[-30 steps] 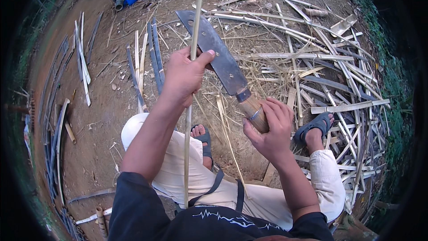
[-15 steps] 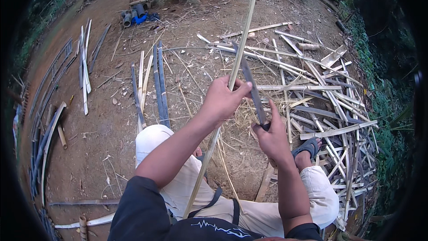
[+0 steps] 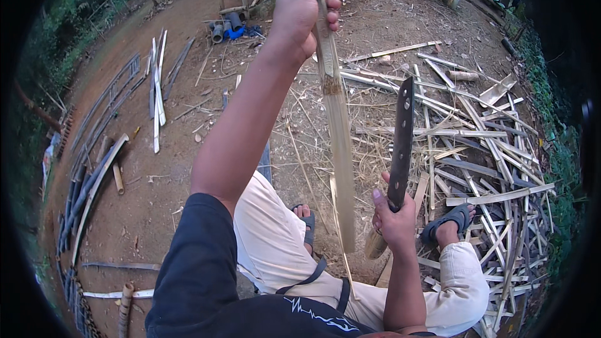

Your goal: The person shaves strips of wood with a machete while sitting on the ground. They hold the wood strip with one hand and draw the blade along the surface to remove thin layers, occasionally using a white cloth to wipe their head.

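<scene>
My left hand is raised far out in front, its fingers wrapped round a long split bamboo strip. The strip hangs down from that hand, its lower end above the ground between my legs, with a brownish node below my grip. Its top runs out of the picture. In my right hand is a machete with a dark, straight blade that has a row of holes. The blade points up and away, apart from the strip. A thin, pale sliver slants down close to the strip's lower end.
A large heap of split bamboo pieces spreads on the right, by my sandalled foot. Thin shavings litter the ground ahead. More bamboo strips and a curved bundle of poles lie left. Dark pipes stand near a tree.
My left hand has moved up and away, and the bamboo strip now shows its broad face. The machete has come away from the strip, to the right, and points more upright.
</scene>
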A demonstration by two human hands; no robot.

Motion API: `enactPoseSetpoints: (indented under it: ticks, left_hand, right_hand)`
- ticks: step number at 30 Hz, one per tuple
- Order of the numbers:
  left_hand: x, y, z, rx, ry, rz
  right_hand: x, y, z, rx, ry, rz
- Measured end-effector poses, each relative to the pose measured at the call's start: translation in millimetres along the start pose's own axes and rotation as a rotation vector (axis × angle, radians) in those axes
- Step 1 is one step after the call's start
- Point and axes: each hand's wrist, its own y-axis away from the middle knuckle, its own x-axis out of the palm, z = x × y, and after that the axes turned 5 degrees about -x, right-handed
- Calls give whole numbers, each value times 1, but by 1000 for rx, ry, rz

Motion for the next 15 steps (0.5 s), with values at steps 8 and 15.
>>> enactPoseSetpoints:
  ticks: [8,15]
  left_hand:
    - [3,36,11,32,231,-34]
    - [9,109,68,44,281,-23]
  right_hand:
    - [-5,-6,-12,-216,279,-145]
    - [-14,-22,-36,-290,251,-373]
